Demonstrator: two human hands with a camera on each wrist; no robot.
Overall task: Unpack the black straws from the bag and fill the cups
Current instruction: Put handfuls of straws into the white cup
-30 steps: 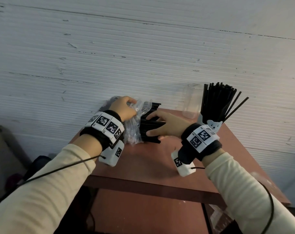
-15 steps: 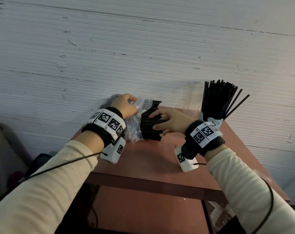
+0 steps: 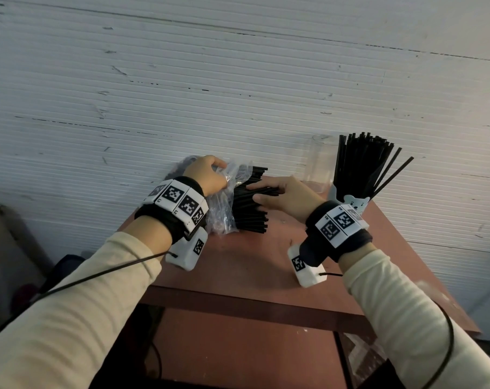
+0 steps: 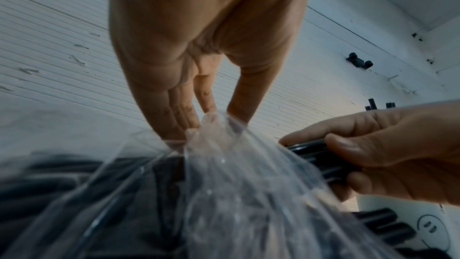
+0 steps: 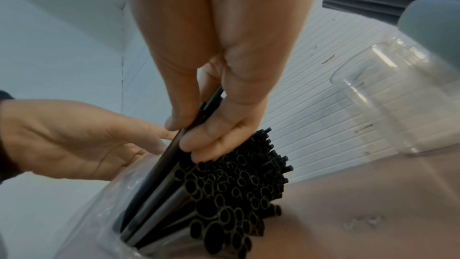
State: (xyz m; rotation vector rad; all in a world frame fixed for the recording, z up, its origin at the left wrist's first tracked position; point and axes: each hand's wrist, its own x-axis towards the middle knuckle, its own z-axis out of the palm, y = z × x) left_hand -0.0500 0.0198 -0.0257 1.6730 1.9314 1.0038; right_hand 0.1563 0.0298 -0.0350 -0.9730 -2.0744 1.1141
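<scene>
- While the left hand [image 3: 210, 175] pinches the clear bag [image 3: 224, 209] near its mouth, at the centre left of the head view, the right hand [image 3: 283, 196] has its grip clamped on a few black straws [image 3: 252, 203] at the top of the bundle.
- In the right wrist view the thumb and fingers [image 5: 206, 141] press these straws between them, just above the open ends of the rest.
- Most straws lie half out of the bag on the brown surface [image 3: 252, 262], in the middle of the frame.
- At the upper right, the bear cup [image 3: 353, 202] already stands full of straws, and the clear cup [image 3: 319, 167] beside it looks empty, though its plastic is hard to read.
- To do this step well, I think the left hand should keep the bag firm and low while the right hand draws its straws straight along their length.
- Taking a small, tight bunch should stop loose straws from rolling off the surface.
</scene>
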